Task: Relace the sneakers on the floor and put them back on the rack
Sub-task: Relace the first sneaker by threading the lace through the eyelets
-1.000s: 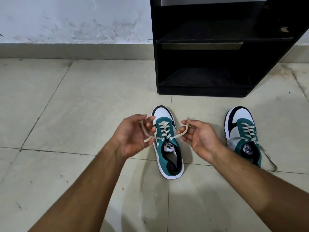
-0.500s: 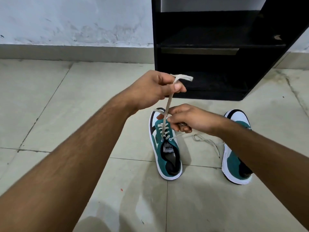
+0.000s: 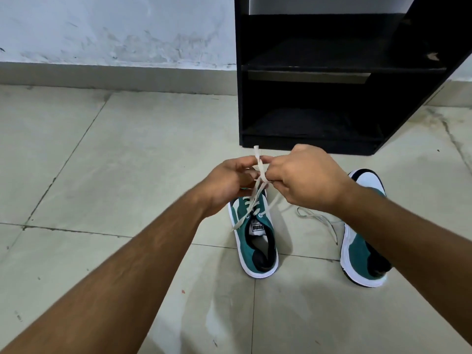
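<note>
Here, from the head view: two bare forearms reaching forward over a tiled floor (image 3: 107, 154), hands meeting above the left of two sneakers.

Left hand (image 3: 227, 183) curled, fingers closed on the pale lace (image 3: 260, 166), just above and touching the toe end of the green sneaker (image 3: 256, 241). Right hand (image 3: 304, 178) fisted, knuckles up, pinching the same lace from the other side; the two hands almost touching, lace crossing between them. One lace end sticking upward above the fingers, another strand trailing down past the eyelets and off the sneaker's left side. Toe of this sneaker hidden under the hands; tongue label, open collar and white heel sole in plain sight, heel toward the camera, lying across a tile joint.

Second sneaker (image 3: 362, 254) to the right, well apart from the first, partly hidden behind the right forearm; white toe cap showing beyond the wrist, green side and white sole below it. Its loose lace (image 3: 319, 221) lying on the floor between the two shoes, untied.

Black rack (image 3: 314, 70) standing against the wall (image 3: 115, 29) at the far edge of the floor, just beyond the hands; two shelves visible, both dark inside.
</note>
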